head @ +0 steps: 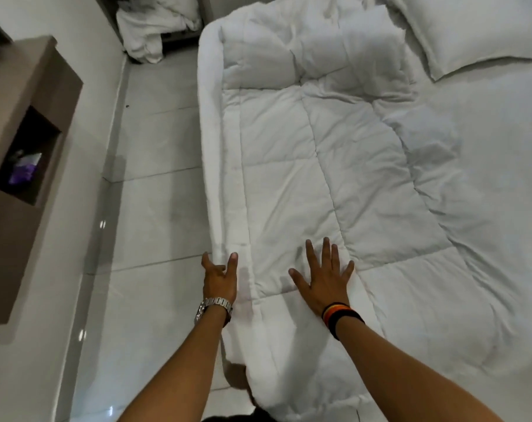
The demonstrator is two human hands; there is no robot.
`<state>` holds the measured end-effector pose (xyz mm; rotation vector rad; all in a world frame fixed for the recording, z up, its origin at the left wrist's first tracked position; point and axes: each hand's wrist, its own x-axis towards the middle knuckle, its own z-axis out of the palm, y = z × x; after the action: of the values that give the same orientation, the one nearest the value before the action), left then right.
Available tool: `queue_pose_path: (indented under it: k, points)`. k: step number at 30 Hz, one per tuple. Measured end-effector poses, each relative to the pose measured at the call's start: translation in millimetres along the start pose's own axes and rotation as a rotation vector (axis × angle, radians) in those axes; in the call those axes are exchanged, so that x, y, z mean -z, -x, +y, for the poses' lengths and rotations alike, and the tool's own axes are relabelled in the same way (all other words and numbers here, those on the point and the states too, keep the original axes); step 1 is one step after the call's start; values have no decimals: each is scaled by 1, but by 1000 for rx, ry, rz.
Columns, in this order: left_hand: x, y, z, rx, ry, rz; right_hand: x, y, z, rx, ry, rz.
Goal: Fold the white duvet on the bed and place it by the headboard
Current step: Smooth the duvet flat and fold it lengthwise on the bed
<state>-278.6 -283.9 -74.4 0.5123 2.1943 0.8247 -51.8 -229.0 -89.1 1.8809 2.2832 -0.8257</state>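
Observation:
The white quilted duvet (304, 166) lies along the left side of the bed as a long folded strip, its near end hanging over the bed's edge. My right hand (324, 277) rests flat on the duvet with the fingers spread. My left hand (220, 277), with a metal watch on the wrist, is at the duvet's left edge beside the mattress side, thumb on top and fingers apart. It grips nothing that I can see. The white bed sheet (471, 141) shows to the right of the duvet.
A white pillow (471, 28) lies at the top right of the bed. A heap of white linen (155, 28) sits at the far end of the tiled floor (155, 208). A brown wall-mounted shelf unit (24, 141) projects on the left.

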Motion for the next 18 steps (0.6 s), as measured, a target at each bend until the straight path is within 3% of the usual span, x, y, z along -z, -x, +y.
queue_pose_path:
  k: [7,12,18]
  points:
    - [13,-106,92,-131,37,-90,29,-70,-61,-86,-105,152]
    - [-26,-226,150,-159,39,-202,19,-156,-93,-245,-64,224]
    - [-73,-320,206,-87,158,-278,-8,-210,-108,-452,33,95]
